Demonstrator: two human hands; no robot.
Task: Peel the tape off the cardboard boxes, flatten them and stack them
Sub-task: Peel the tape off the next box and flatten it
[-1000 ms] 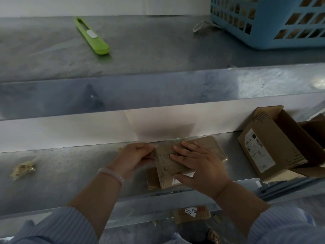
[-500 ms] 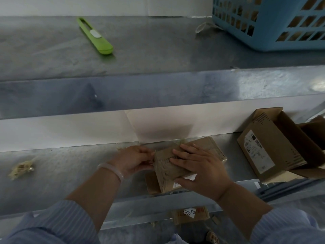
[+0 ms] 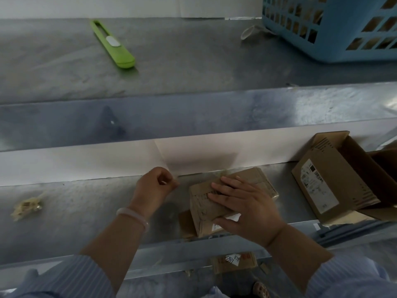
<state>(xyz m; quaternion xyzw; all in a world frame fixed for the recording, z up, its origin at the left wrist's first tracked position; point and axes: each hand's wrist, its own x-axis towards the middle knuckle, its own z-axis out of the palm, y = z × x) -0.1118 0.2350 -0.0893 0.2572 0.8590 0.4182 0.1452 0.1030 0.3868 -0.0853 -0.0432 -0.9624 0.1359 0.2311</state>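
A small brown cardboard box (image 3: 202, 203) lies on the lower metal shelf, on top of a flattened cardboard piece (image 3: 263, 181). My right hand (image 3: 247, 205) presses flat on the box, fingers spread. My left hand (image 3: 154, 188) is a short way to the left of the box, fingers curled and pinched together. A faint strip of clear tape (image 3: 182, 180) seems to stretch from those fingers back to the box. An open cardboard box (image 3: 322, 181) with a white label lies on its side at the right.
A green utility cutter (image 3: 113, 45) lies on the upper metal shelf, with a blue plastic basket (image 3: 335, 29) at its far right and a curl of clear tape (image 3: 249, 32) beside it. A crumpled tape wad (image 3: 26, 206) sits at the lower shelf's left. A labelled cardboard scrap (image 3: 234, 262) lies below.
My left hand has pulled away to the left from the box's edge with its fingers pinched. My right hand stays pressed on the box.
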